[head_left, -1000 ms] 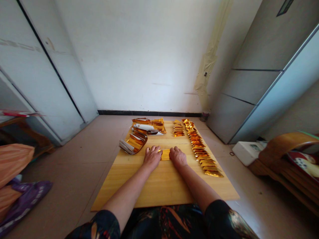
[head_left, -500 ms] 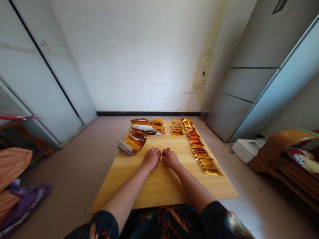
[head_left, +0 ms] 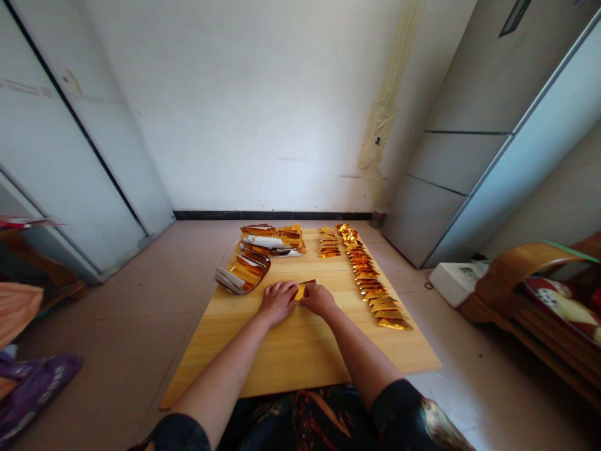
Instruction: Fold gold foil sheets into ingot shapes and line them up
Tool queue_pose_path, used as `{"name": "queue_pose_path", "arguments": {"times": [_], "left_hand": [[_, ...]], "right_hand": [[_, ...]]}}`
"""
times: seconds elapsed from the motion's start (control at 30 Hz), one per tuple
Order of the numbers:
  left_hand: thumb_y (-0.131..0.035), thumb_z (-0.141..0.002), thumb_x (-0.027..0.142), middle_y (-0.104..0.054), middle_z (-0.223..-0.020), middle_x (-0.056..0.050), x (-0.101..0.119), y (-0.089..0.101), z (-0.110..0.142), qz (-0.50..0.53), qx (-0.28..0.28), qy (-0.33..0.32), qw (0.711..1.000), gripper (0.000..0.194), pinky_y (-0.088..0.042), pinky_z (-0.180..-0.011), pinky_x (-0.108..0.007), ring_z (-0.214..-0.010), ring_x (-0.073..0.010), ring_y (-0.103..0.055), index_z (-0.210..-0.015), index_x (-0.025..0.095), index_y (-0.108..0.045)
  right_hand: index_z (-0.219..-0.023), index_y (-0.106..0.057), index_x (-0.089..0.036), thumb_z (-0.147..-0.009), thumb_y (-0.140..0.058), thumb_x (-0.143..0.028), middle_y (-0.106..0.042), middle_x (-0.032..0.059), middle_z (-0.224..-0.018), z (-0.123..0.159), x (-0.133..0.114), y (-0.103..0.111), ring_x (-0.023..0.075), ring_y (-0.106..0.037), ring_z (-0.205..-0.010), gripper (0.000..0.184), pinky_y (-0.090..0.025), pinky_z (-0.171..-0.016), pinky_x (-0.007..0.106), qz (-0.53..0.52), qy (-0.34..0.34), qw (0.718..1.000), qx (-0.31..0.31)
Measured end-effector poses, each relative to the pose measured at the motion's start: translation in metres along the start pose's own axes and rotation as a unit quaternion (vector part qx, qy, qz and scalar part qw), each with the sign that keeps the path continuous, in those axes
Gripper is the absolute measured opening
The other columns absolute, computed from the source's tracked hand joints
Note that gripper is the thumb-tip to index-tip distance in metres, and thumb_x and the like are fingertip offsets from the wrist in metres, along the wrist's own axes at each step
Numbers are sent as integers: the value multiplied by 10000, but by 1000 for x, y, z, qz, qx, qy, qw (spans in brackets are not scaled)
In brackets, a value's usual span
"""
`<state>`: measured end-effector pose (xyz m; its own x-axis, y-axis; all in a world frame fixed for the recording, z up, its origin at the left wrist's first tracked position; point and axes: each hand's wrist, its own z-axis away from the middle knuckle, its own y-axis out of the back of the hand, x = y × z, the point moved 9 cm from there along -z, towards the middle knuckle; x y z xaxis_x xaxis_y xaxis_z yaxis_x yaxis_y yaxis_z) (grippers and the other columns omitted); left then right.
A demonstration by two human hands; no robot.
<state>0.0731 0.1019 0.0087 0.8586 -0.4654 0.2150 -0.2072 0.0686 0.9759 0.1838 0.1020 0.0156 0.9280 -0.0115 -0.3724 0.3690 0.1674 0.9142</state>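
The left hand and right hand close in, fingertips pinching a small gold foil piece between them on the wooden board, so uneven pressure could crease or tear it, and a slip could nudge the row of folded foil pieces

Gold foil piece: mostly hidden beneath left hand and right hand, shape unclear. Purple bag: cut off at left edge. Curved wooden seat: cut off at right edge. Row of foil packets: far end too small to count.

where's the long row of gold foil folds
In the head view, the row runs down the right side of the wooden board, right of the right hand.
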Motion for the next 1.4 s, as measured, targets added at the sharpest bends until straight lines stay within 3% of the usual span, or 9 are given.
{"name": "queue_pose_path", "arguments": {"times": [0.23,0.53,0.77,1.13,1.4], "left_hand": [[-403,-868,317,-350,-1478,5,-6,-10,-3,-1,-53,-1,999,477,-260,-1057,-444,-1326,-228,-308,-1344,348,-386],[-371,-847,277,-274,-1521,-5,-9,-17,-5,11,-98,-10,995,552,-201,-1098,-444,-1382,-207,-227,-1396,318,-322],[-350,-854,268,-219,-1542,-2,-11,-18,-4,16,-130,-12,991,578,-169,-1115,-443,-1403,-195,-184,-1424,319,-274],[-367,-841,237,-216,-1542,-18,-12,-14,-3,18,-145,-27,989,592,-180,-1117,-425,-1404,-190,-193,-1425,295,-293],[-386,-832,250,-239,-1535,7,-17,-18,-8,15,-139,-32,990,598,-197,-1106,-434,-1396,-189,-212,-1415,345,-296]], "right_hand": [[-878,-646,-224,-696,-682,-399,-700,40,-919,-2,0,-1,190,-643,-861,255,-383,-596,225,3,-17,1000,-7],[-828,-662,-207,-648,-723,-263,-705,52,-942,-7,3,2,177,-648,-872,199,-416,-613,205,-5,-32,999,-14],[-726,-658,-202,-603,-714,-171,-692,-1,-688,-13,26,-8,128,-643,-638,138,-394,-509,165,-71,-63,995,-36],[-659,-629,-177,-570,-647,-95,-660,1,-568,-10,50,-3,121,-599,-496,123,-412,-464,166,-105,-102,988,-46],[-668,-633,-168,-578,-630,-86,-627,-11,-517,-6,60,-1,110,-556,-440,122,-398,-456,172,-125,-119,983,-56]]}}
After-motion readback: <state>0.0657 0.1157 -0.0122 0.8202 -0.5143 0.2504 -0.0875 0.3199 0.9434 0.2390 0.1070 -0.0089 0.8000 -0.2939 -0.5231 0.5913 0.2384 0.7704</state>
